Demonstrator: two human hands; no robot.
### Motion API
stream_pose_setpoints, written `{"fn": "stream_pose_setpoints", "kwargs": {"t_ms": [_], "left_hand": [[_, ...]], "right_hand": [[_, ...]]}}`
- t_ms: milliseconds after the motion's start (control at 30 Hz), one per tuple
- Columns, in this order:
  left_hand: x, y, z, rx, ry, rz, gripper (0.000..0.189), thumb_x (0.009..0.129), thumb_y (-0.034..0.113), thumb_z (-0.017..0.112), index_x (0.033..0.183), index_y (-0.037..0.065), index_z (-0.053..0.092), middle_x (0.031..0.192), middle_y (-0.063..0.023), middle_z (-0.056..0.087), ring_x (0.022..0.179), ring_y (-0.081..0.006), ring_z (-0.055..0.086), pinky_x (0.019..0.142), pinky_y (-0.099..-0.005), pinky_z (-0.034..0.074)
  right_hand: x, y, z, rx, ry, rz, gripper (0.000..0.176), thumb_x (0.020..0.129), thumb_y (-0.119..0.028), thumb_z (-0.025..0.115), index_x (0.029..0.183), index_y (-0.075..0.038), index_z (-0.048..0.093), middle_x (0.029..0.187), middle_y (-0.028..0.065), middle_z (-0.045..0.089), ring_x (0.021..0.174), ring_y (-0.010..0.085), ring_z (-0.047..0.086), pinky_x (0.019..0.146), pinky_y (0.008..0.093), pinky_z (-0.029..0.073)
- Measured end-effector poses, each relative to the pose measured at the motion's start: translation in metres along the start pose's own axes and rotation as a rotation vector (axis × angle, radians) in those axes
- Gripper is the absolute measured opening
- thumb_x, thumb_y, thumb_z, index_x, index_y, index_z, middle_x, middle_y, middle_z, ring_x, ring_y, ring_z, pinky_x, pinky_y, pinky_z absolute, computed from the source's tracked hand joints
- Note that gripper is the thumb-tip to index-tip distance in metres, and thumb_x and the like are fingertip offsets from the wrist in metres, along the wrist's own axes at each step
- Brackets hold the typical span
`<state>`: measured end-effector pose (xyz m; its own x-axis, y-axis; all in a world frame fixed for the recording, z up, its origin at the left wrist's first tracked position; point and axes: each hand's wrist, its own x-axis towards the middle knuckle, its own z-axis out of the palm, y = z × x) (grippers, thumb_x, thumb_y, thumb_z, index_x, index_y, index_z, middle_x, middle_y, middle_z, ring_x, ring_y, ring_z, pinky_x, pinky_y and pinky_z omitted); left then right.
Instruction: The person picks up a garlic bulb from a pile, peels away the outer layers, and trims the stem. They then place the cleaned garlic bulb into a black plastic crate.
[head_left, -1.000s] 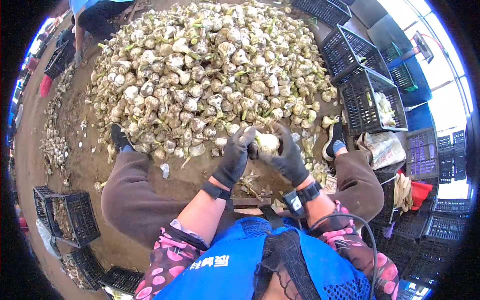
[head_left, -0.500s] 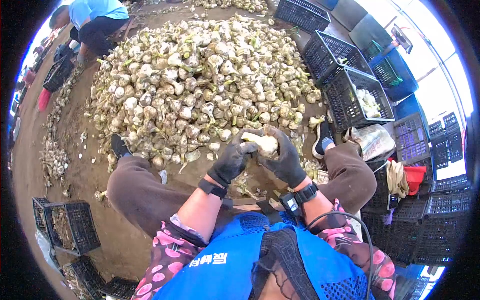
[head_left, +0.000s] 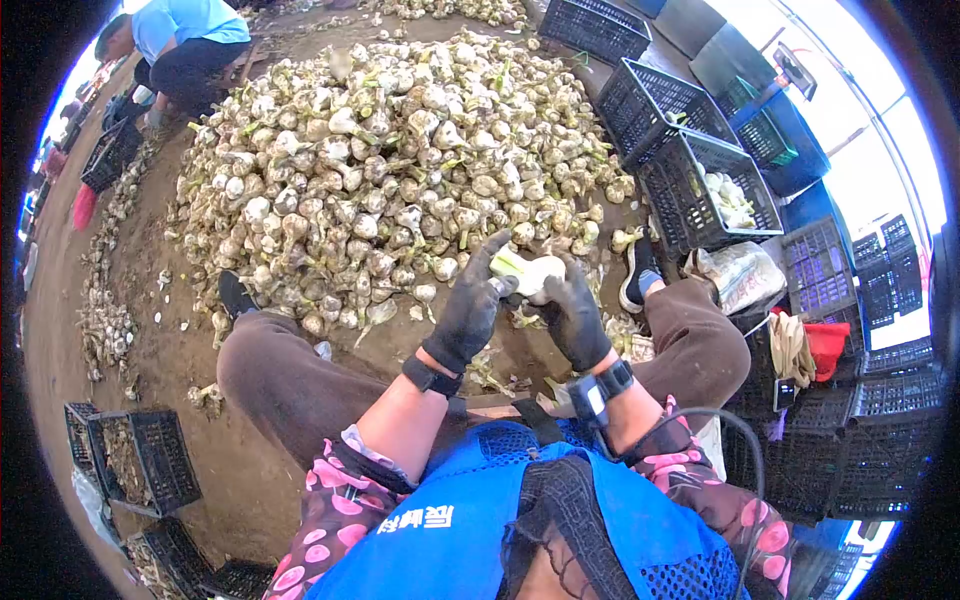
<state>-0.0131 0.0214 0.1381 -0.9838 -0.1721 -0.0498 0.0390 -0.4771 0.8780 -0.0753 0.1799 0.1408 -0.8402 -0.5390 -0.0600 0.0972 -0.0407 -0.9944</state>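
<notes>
Between my gloved hands is a garlic bulb (head_left: 542, 274) with a pale green-white stem pointing left; its surface looks smooth and white. My right hand (head_left: 577, 318) is closed around the bulb's right side. At the stem end, my left hand (head_left: 468, 312) has its thumb and fingers around the stem, and part of that grip is hidden. Both hands wear dark gloves. Just beyond them lies a large heap of garlic (head_left: 390, 160), its bulbs dirty and still stemmed.
Black crates (head_left: 710, 190) stand right of the heap, one holding white peeled bulbs (head_left: 730, 198). A plastic bag (head_left: 735, 275) lies nearby. Stacked crates (head_left: 830, 440) fill the lower right; more crates (head_left: 145, 455) stand lower left. Another person (head_left: 185, 50) crouches at upper left.
The bulb now looks whiter and cleaner, with its greenish stem showing more. My left hand has turned, its fingers reaching farther up; the right hand has shifted slightly right and down.
</notes>
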Motion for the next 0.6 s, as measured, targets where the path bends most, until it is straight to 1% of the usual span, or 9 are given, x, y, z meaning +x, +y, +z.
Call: {"fn": "stream_pose_setpoints", "kwargs": {"t_ms": [33, 100, 233, 267, 367, 400, 500, 567, 600], "left_hand": [[-0.001, 0.003, 0.004, -0.003, -0.006, -0.003, 0.051, 0.082, 0.001, 0.050, 0.133, 0.004, 0.043, 0.120, -0.0103, 0.054, 0.107, -0.0186, 0.055, 0.092, -0.0307, 0.045], [-0.003, 0.009, 0.011, 0.561, -0.086, 0.384, 0.059, 0.076, 0.000, 0.052, 0.134, 0.002, 0.042, 0.126, -0.0128, 0.052, 0.114, -0.0237, 0.052, 0.099, -0.0333, 0.040], [-0.007, 0.004, 0.015, 0.609, -0.256, 0.352, 0.061, 0.074, 0.000, 0.048, 0.135, 0.003, 0.041, 0.129, -0.0106, 0.052, 0.120, -0.0222, 0.048, 0.104, -0.0336, 0.034], [-0.005, -0.002, 0.013, 0.397, -0.281, 0.232, 0.061, 0.073, -0.002, 0.046, 0.134, 0.005, 0.044, 0.129, -0.0087, 0.052, 0.119, -0.0196, 0.049, 0.103, -0.0325, 0.037], [-0.004, 0.006, 0.006, 0.270, -0.275, 0.121, 0.059, 0.073, -0.002, 0.046, 0.132, 0.006, 0.048, 0.128, -0.0078, 0.053, 0.117, -0.0175, 0.050, 0.100, -0.0316, 0.039], [-0.005, 0.007, 0.005, 0.175, -0.289, 0.059, 0.058, 0.073, -0.002, 0.046, 0.130, 0.005, 0.050, 0.129, -0.0087, 0.053, 0.117, -0.0175, 0.050, 0.099, -0.0312, 0.040], [-0.007, -0.002, 0.007, 0.443, -0.166, 0.038, 0.053, 0.078, 0.002, 0.048, 0.131, 0.003, 0.047, 0.129, -0.0084, 0.052, 0.119, -0.0188, 0.047, 0.102, -0.0323, 0.037], [0.003, -0.046, -0.009, 0.592, -0.159, 0.279, 0.052, 0.080, 0.006, 0.047, 0.131, 0.003, 0.047, 0.132, -0.0074, 0.049, 0.120, -0.0194, 0.047, 0.102, -0.0325, 0.037], [0.002, -0.040, -0.007, 0.599, -0.177, 0.329, 0.057, 0.075, 0.001, 0.045, 0.132, 0.004, 0.047, 0.131, -0.0085, 0.051, 0.118, -0.0180, 0.048, 0.099, -0.0316, 0.039]], "right_hand": [[0.000, 0.005, -0.003, -0.003, 0.007, 0.001, 0.039, 0.089, -0.017, 0.057, 0.123, 0.001, 0.048, 0.124, 0.0157, 0.054, 0.112, 0.0281, 0.055, 0.094, 0.0385, 0.044], [0.002, 0.014, -0.005, -0.337, 0.059, -0.084, 0.036, 0.088, -0.017, 0.057, 0.120, -0.001, 0.050, 0.118, 0.0163, 0.056, 0.106, 0.0285, 0.057, 0.090, 0.0379, 0.046], [0.003, 0.028, -0.004, -0.996, 0.151, -0.232, 0.031, 0.087, -0.016, 0.057, 0.115, -0.004, 0.055, 0.107, 0.0174, 0.062, 0.094, 0.0295, 0.061, 0.082, 0.0367, 0.048], [0.006, 0.032, -0.005, -0.995, 0.153, -0.233, 0.031, 0.087, -0.016, 0.057, 0.115, -0.004, 0.055, 0.107, 0.0174, 0.062, 0.094, 0.0295, 0.061, 0.082, 0.0367, 0.048], [0.009, 0.042, -0.010, -0.322, -0.075, -0.184, 0.042, 0.079, -0.016, 0.065, 0.117, -0.003, 0.053, 0.103, 0.0170, 0.063, 0.093, 0.0312, 0.062, 0.080, 0.0385, 0.049], [-0.003, 0.003, -0.004, -0.788, -0.123, -0.496, 0.047, 0.079, -0.015, 0.065, 0.121, -0.003, 0.051, 0.103, 0.0177, 0.063, 0.092, 0.0311, 0.062, 0.079, 0.0396, 0.050], [-0.005, 0.013, -0.005, -0.707, -0.059, -0.483, 0.045, 0.081, -0.015, 0.065, 0.121, -0.002, 0.052, 0.103, 0.0194, 0.063, 0.093, 0.0324, 0.062, 0.080, 0.0401, 0.050], [-0.003, 0.013, -0.007, -0.938, -0.064, -0.607, 0.041, 0.082, -0.013, 0.063, 0.120, 0.000, 0.053, 0.104, 0.0218, 0.062, 0.094, 0.0341, 0.061, 0.082, 0.0392, 0.049], [-0.003, 0.007, -0.002, -0.693, -0.089, -0.478, 0.038, 0.086, -0.017, 0.060, 0.119, 0.001, 0.054, 0.106, 0.0204, 0.062, 0.095, 0.0328, 0.061, 0.083, 0.0385, 0.048]]}}
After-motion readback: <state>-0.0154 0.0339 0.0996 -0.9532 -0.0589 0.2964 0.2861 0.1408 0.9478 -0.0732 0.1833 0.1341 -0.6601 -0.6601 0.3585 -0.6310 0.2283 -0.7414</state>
